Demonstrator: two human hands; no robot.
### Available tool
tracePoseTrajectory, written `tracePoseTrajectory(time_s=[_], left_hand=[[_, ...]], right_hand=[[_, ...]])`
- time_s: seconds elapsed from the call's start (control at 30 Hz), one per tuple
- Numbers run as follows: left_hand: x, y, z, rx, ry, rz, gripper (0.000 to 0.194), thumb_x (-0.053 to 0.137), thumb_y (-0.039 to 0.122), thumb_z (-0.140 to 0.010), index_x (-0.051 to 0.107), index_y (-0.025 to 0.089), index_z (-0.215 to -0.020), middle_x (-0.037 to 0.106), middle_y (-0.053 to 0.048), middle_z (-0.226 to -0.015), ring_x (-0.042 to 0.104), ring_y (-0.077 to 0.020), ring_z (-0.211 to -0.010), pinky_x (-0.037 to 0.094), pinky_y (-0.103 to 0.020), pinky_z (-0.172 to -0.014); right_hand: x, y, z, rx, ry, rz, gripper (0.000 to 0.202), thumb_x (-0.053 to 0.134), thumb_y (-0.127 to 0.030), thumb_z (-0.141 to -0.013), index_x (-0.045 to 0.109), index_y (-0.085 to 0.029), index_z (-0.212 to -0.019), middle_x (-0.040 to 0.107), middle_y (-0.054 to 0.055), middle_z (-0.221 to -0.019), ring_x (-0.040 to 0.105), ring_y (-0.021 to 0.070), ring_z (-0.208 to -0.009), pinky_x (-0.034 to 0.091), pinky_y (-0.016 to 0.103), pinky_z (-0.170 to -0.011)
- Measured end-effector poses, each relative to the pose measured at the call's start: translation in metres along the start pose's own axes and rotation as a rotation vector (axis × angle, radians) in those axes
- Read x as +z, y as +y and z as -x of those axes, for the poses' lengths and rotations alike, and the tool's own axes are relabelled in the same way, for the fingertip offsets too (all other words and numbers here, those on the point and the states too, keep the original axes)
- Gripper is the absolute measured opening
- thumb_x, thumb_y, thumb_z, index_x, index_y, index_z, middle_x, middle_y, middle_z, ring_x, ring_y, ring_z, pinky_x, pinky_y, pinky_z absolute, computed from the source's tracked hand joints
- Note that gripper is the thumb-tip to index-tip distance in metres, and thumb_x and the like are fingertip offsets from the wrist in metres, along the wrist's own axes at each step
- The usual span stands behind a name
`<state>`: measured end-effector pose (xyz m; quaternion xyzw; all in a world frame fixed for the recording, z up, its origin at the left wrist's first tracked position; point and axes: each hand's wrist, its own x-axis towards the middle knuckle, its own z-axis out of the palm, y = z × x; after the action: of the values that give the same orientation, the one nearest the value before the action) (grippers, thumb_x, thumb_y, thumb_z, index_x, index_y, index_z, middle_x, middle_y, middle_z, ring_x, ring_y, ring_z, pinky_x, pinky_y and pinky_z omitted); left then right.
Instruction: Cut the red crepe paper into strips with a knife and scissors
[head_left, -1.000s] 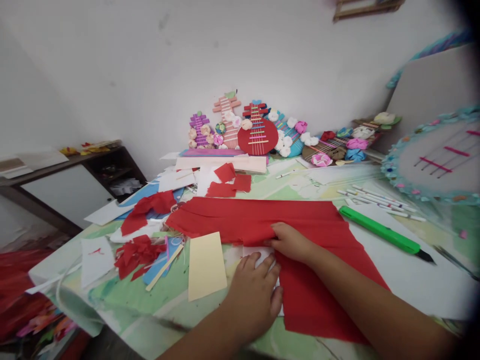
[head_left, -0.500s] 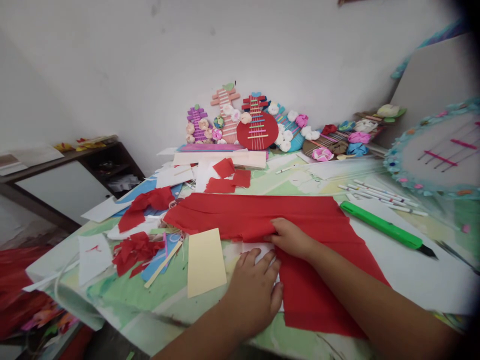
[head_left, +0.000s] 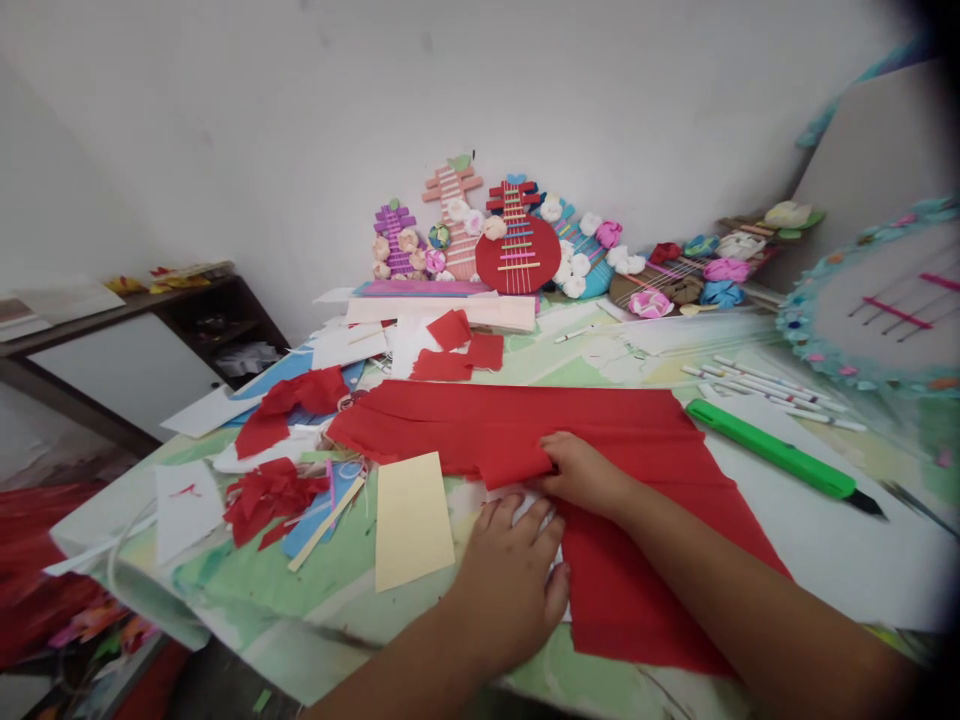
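A large sheet of red crepe paper (head_left: 645, 560) lies across the table in front of me. My right hand (head_left: 581, 468) pinches its inner edge between thumb and fingers, where a flap is folded over. Just below, my left hand (head_left: 514, 570) rests flat with fingers spread on a white piece of paper (head_left: 529, 495), mostly covered by the hand and the red sheet. A pale yellow card (head_left: 414, 522) lies left of my left hand. Beyond the right forearm is a green marker-like tool with a black tip (head_left: 780, 455).
Crumpled red scraps (head_left: 274, 500), blue pieces and a thin wooden stick (head_left: 326, 525) lie to the left. Decorated paper instruments (head_left: 517, 255) lean along the wall. Several slim white pens (head_left: 772, 390) lie at the right, near a round blue-edged craft (head_left: 885, 300). A low cabinet (head_left: 127, 370) stands at left.
Both hands stay in nearly the same place. The red flap by my right hand looks slightly more folded over; the view has shifted a little.
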<state>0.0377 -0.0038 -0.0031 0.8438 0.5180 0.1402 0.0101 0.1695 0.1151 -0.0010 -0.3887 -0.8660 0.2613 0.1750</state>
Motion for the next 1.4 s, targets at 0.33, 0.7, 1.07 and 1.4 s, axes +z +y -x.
tracePoseTrajectory(time_s=[0.33,0.7,1.07,1.4], left_hand=[[0.001,0.0,0.0,-0.006,-0.019,0.005,0.038,0.045,0.03,-0.084,0.054,0.017,-0.118,0.054,-0.007,-0.123,0.045,-0.03,-0.112,0.032,-0.049,-0.096],[-0.002,0.0,0.0,-0.009,-0.03,0.008,0.038,0.045,0.03,-0.083,0.054,0.017,-0.118,0.053,-0.007,-0.124,0.044,-0.0306,-0.112,0.033,-0.05,-0.095],[-0.006,-0.001,-0.001,-0.024,-0.046,0.019,0.039,0.047,0.029,-0.082,0.053,0.019,-0.119,0.05,-0.006,-0.127,0.042,-0.0303,-0.113,0.034,-0.049,-0.095],[-0.006,-0.001,-0.001,-0.036,-0.065,0.022,0.041,0.047,0.031,-0.082,0.053,0.018,-0.12,0.048,-0.007,-0.13,0.042,-0.0317,-0.114,0.033,-0.05,-0.096]], right_hand=[[0.002,0.0,-0.001,0.006,-0.09,0.108,0.026,0.051,-0.03,-0.087,0.054,-0.016,-0.108,0.056,0.007,-0.109,0.057,0.0183,-0.092,0.048,0.039,-0.078],[-0.003,-0.003,0.0,0.036,-0.027,-0.108,0.022,0.052,-0.031,-0.086,0.057,-0.014,-0.1,0.06,0.004,-0.098,0.059,0.0156,-0.082,0.05,0.035,-0.071],[-0.007,0.0,0.002,0.08,0.089,-0.212,0.015,0.056,-0.031,-0.074,0.06,-0.016,-0.073,0.062,0.0,-0.07,0.056,0.014,-0.063,0.041,0.023,-0.054],[-0.023,-0.002,0.006,-0.002,0.002,-0.021,0.021,0.062,-0.018,-0.067,0.048,-0.017,-0.052,0.047,-0.004,-0.059,0.043,0.0101,-0.056,0.033,0.024,-0.055]])
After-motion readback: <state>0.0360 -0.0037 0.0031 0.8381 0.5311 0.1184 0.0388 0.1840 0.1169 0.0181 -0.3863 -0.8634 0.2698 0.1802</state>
